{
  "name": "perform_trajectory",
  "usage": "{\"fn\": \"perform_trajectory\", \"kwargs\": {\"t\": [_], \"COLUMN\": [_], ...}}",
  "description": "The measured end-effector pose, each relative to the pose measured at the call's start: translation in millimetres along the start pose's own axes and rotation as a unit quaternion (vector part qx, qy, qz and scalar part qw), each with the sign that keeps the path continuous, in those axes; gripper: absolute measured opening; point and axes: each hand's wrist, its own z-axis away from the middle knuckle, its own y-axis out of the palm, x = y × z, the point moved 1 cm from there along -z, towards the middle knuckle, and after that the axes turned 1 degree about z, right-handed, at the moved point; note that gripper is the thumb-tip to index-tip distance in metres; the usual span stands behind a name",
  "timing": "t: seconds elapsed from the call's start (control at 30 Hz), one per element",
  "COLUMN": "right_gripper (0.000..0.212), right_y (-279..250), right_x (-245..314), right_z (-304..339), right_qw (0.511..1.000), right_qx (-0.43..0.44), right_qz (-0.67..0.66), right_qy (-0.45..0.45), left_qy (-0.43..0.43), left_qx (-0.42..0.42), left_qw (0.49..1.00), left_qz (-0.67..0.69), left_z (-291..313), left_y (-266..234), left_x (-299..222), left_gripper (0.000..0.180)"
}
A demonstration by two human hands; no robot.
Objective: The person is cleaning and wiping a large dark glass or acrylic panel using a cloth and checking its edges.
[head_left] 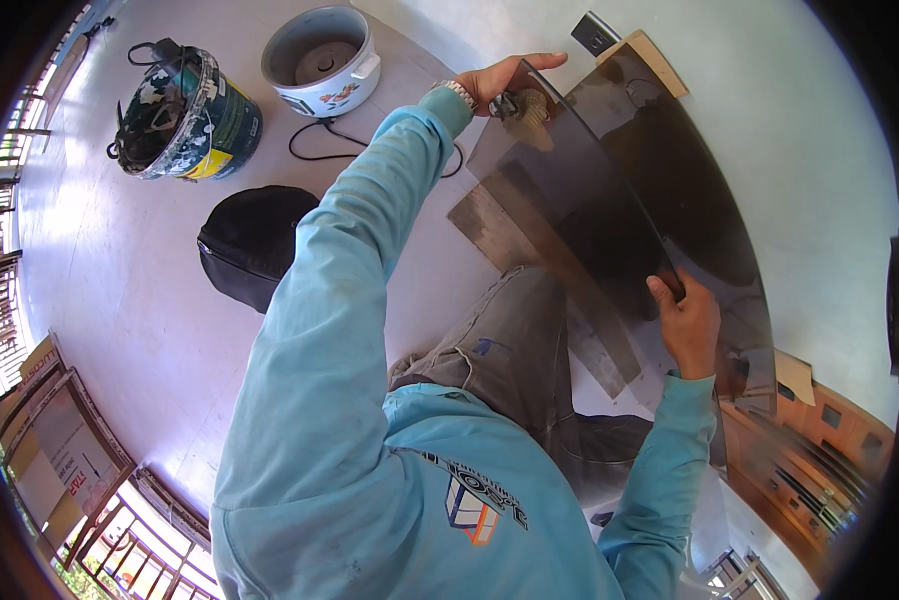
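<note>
Both my hands are on a dark, see-through tinted glass panel (579, 215), tilted over my legs in front of me. My left hand (491, 82) grips its far corner, with some fingers stretched past the edge. Closer to me, my right hand (687, 318) is closed around the panel's right edge, thumb on top. A second dark panel (659, 140) leans against the wall just beyond the first. Through the held glass, a grey-brown board or strip (494, 225) shows on the floor.
A paint-stained bucket (231, 125) with tools stands at the far left. A white rice cooker pot (364, 70) with a black cord sits beside it. A black bag (249, 245) lies left of my arm. A socket box (594, 35) and wooden piece (659, 62) are by the wall.
</note>
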Motion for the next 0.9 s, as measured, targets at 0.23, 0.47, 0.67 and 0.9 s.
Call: {"fn": "perform_trajectory", "kwargs": {"t": [0.23, 0.47, 0.67, 0.9], "right_gripper": [0.041, 0.045, 0.064, 0.063], "right_y": [-1, 1, -9, -2], "right_x": [-6, -28, -18, -23], "right_z": [-3, -13, -13, -21], "right_qw": [1.000, 1.000, 0.997, 0.999], "right_qx": [0.001, -0.023, -0.035, -0.038], "right_qz": [0.012, -0.007, -0.063, -0.023], "right_qy": [0.012, -0.016, -0.014, 0.022], "left_qy": [0.046, 0.237, 0.271, 0.018], "left_qx": [-0.167, -0.349, -0.132, 0.288], "left_qw": [0.950, 0.886, 0.918, 0.576], "left_qz": [-0.261, 0.195, -0.257, -0.765], "left_z": [4, 72, 45, -45], "left_y": [-25, -43, 112, 63], "left_x": [-5, -68, -107, -106], "left_gripper": [0.032, 0.028, 0.023, 0.030]}}
